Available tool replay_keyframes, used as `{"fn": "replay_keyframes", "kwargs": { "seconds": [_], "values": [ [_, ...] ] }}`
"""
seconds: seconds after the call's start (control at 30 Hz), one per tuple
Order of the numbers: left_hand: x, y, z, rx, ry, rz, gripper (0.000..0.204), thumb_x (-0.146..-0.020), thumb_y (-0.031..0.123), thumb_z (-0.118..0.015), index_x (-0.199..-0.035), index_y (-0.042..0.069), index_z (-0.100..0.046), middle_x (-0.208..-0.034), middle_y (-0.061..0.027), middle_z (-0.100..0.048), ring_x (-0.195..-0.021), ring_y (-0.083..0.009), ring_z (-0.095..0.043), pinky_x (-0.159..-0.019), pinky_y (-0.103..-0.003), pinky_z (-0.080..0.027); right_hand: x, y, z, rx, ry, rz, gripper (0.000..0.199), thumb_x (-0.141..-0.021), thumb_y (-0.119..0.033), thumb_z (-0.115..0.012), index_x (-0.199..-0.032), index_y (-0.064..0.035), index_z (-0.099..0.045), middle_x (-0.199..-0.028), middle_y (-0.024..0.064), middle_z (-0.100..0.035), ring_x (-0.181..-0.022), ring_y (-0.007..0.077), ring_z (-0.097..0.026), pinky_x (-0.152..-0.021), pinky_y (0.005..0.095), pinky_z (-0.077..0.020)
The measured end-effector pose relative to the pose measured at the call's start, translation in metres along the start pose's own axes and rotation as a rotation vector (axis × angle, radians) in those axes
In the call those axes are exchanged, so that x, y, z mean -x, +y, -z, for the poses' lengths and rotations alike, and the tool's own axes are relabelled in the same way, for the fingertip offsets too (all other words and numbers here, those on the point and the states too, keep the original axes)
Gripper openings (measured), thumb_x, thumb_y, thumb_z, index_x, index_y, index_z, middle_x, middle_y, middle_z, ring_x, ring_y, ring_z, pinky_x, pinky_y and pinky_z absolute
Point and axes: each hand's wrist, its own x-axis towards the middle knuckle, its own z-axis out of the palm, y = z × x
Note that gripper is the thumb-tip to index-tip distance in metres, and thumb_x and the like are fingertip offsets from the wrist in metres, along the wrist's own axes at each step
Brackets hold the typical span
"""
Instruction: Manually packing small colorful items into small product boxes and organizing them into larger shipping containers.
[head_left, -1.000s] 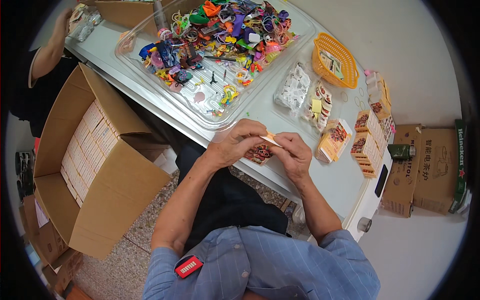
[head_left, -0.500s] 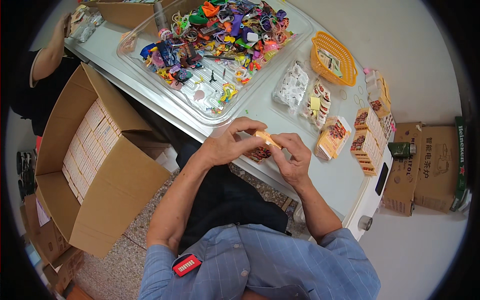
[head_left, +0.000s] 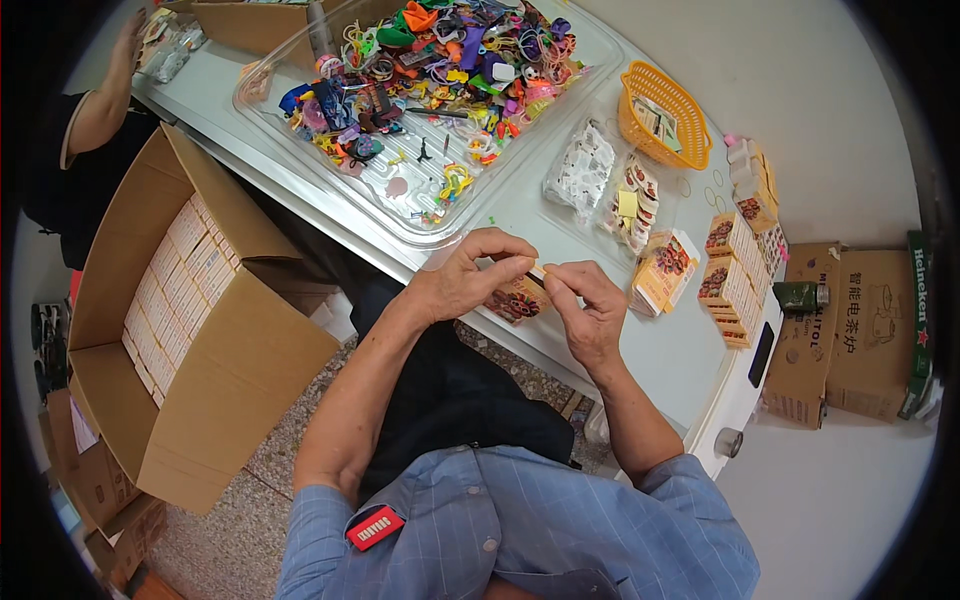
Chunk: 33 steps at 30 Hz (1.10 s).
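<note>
Pale bench [head_left: 650,365] runs underneath and beyond the fingers, with a speckled floor [head_left: 245,500] below them on the person's side. Between the two hands is a small printed box [head_left: 517,301], its picture side showing just under the fingertips. On the left hand [head_left: 462,284], thumb and forefinger are pinched together at the box's upper edge, the other fingers curled and partly hiding its left side. On the right hand [head_left: 590,312], thumb and forefinger are closed on its upper right corner, by a narrow flap. Whether the box touches the bench cannot be told.

Right of the fingers stands a group of flat printed cartons [head_left: 664,272], and farther right a stack of small boxes [head_left: 732,290]. Beyond the fingers lie a clear tray [head_left: 420,238] of mixed toys [head_left: 455,75], two clear bags [head_left: 582,172] and a yellow basket [head_left: 690,160]. Well left of them, a large cardboard carton [head_left: 235,385] holds rows of little boxes [head_left: 180,295]
</note>
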Motion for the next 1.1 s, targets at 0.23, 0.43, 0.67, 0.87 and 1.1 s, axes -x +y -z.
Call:
{"fn": "replay_keyframes", "kwargs": {
  "seconds": [0.23,0.43,0.67,0.87,1.1],
  "values": [
    [0.003,0.0,0.002,0.159,-0.058,0.079,0.02,-0.1,0.014,-0.064,-0.114,0.003,-0.071,-0.11,-0.0058,-0.066,-0.094,-0.0125,-0.066,-0.073,-0.025,-0.06,0.007,0.015,0.0,0.023,0.007,0.12,0.021,-0.09,0.002,-0.068,-0.11,-0.0015,-0.074,-0.1,0.0106,-0.068,-0.089,0.0169,-0.063,-0.079,0.0282,-0.0502],
    [0.006,-0.002,0.007,0.278,-0.101,0.141,0.019,-0.099,0.01,-0.065,-0.115,0.001,-0.069,-0.115,-0.008,-0.065,-0.097,-0.0158,-0.068,-0.074,-0.027,-0.063,0.012,0.024,0.0,0.047,-0.053,0.276,0.033,-0.088,-0.001,-0.074,-0.121,-0.0057,-0.071,-0.105,0.0129,-0.068,-0.093,0.0213,-0.064,-0.083,0.031,-0.0512],
    [0.004,-0.001,0.009,0.279,-0.13,0.164,0.018,-0.097,0.009,-0.067,-0.113,0.0,-0.07,-0.115,-0.0083,-0.065,-0.097,-0.0166,-0.068,-0.073,-0.028,-0.063,0.012,0.028,-0.004,0.092,-0.019,0.315,0.036,-0.084,0.004,-0.075,-0.119,-0.0054,-0.071,-0.106,0.0132,-0.068,-0.093,0.0217,-0.064,-0.082,0.0321,-0.0519],
    [0.006,-0.003,0.007,0.214,-0.087,0.172,0.019,-0.097,0.009,-0.068,-0.114,0.001,-0.07,-0.108,-0.0046,-0.066,-0.097,-0.0117,-0.065,-0.074,-0.025,-0.058,0.001,0.018,-0.009,0.138,-0.044,0.289,0.032,-0.085,0.003,-0.074,-0.116,-0.0046,-0.072,-0.104,0.0124,-0.069,-0.091,0.0216,-0.066,-0.079,0.0316,-0.0537],
    [0.014,-0.005,-0.009,0.221,0.055,0.125,0.028,-0.094,0.011,-0.071,-0.119,-0.001,-0.067,-0.105,-0.0073,-0.068,-0.088,-0.0128,-0.067,-0.073,-0.027,-0.058,0.014,0.019,-0.006,0.07,-0.009,0.056,0.053,-0.088,-0.005,-0.075,-0.139,-0.0051,-0.058,-0.104,0.0134,-0.069,-0.094,0.0199,-0.066,-0.085,0.0319,-0.0536]
  ]
}}
